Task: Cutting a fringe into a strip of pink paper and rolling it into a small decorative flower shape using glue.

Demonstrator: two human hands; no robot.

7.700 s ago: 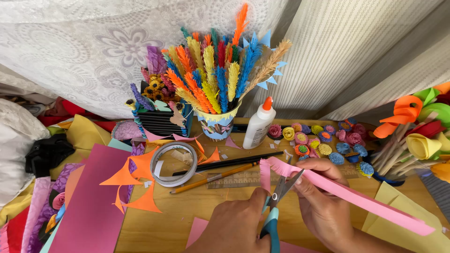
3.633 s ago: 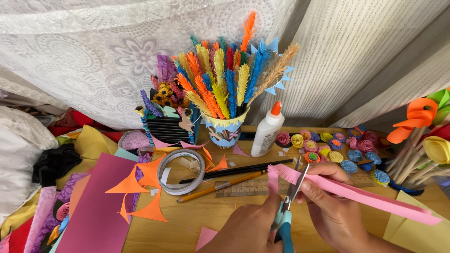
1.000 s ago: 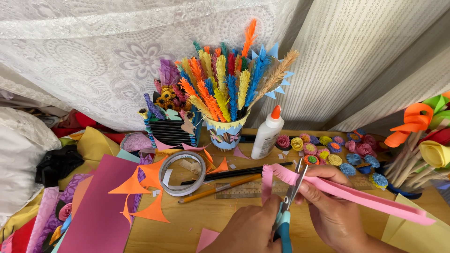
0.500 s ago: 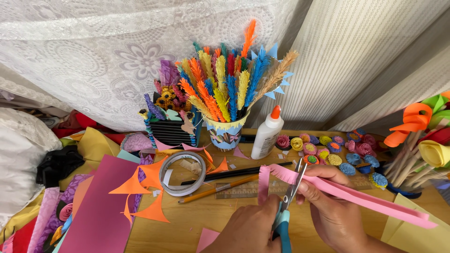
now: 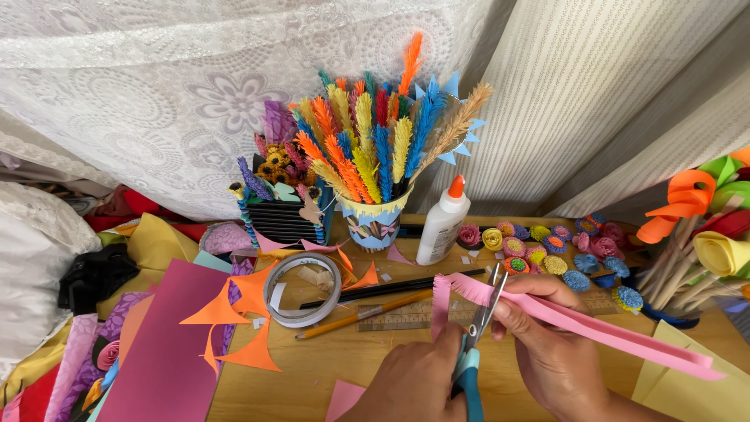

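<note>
My left hand point(image 5: 418, 383) grips blue-handled scissors point(image 5: 478, 336), their blades pointing up and set across the edge of a long pink paper strip point(image 5: 609, 332). My right hand point(image 5: 551, 352) pinches that strip just right of the blades. The strip's left end point(image 5: 449, 293) is cut into a fine fringe and droops; its other end runs off to the lower right. Both hands hover over the wooden table point(image 5: 328, 367).
A cup of colourful fringed paper stems point(image 5: 379, 223), a glue bottle point(image 5: 443, 223), a tape roll point(image 5: 301, 289), a pencil point(image 5: 363, 314), a ruler point(image 5: 398, 316) and small rolled paper flowers point(image 5: 547, 250) lie behind. Magenta paper point(image 5: 164, 352) and orange cut-outs point(image 5: 242, 312) sit left, yellow sheet point(image 5: 695, 383) right.
The scissors have worked along the strip's edge, and the fringed left end now hangs lower and a little longer. Both hands stay in nearly the same place.
</note>
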